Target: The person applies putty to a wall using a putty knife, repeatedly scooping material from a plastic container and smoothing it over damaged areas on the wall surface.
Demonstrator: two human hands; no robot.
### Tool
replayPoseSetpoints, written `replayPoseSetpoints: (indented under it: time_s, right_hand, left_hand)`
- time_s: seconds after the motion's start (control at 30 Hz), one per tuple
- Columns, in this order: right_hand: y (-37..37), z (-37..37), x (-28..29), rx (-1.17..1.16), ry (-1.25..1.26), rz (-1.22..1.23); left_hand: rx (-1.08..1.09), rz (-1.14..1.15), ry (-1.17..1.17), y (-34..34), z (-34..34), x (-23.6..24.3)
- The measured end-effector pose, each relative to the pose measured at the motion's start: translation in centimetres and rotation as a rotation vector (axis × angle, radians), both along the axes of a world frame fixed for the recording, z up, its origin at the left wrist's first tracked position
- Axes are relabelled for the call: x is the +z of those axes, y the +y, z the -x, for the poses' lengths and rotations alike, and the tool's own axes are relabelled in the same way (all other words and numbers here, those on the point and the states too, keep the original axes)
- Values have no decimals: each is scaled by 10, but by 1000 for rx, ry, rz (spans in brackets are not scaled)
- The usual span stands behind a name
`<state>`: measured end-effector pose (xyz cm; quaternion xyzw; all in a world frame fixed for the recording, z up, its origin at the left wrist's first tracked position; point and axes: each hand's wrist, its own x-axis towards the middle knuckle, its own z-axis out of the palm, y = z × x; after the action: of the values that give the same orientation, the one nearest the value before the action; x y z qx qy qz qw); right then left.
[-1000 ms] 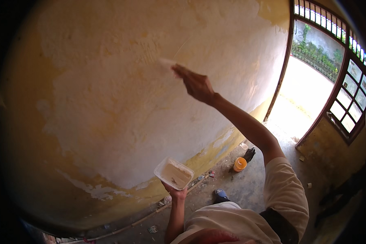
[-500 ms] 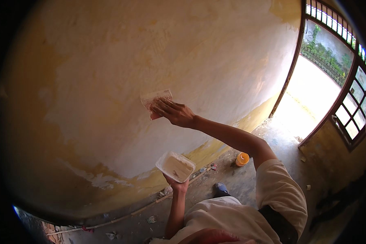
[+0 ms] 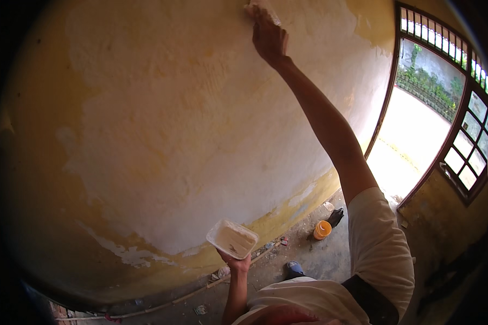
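The right hand (image 3: 269, 37) is stretched high up the wall (image 3: 162, 119), arm fully extended, and its fingers are closed on a flat putty scraper (image 3: 261, 7), whose pale blade is pressed against the plaster just above the fingertips. Exactly how the handle is gripped cannot be told, since it is hidden by the hand. Low down, the left hand (image 3: 236, 264) is held close to the body, its fingers curled under a white rectangular tub (image 3: 232, 238), which is kept tilted with pale filler seen inside. A wide whitish patch is spread over the yellow wall between the 2 hands. Below and right of the tub, an orange-lidded jar (image 3: 322, 229) is seen on the floor (image 3: 331, 257), near the open doorway (image 3: 412, 135).
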<state>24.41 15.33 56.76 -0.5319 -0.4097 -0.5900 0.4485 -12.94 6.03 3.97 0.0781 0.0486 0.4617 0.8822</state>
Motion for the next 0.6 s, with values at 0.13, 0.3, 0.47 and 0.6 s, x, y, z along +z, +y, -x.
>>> replayPoseSetpoints:
  time_s: [0.13,0.3,0.47,0.6]
  right_hand:
    - [22,101,-96,188,-285,224]
    - [-34,100,-140,442,-393,409]
    - [-56,-11,-69,236,-14,-92]
    - [-56,-51,-24,163,475,-113]
  left_hand:
    - [10,-48,30,5,4,4]
    - [-3,-9,74,5,-1,3]
    - [-9,-25,39,1,5,1]
    - [-2,-12,53,-3,6,-3]
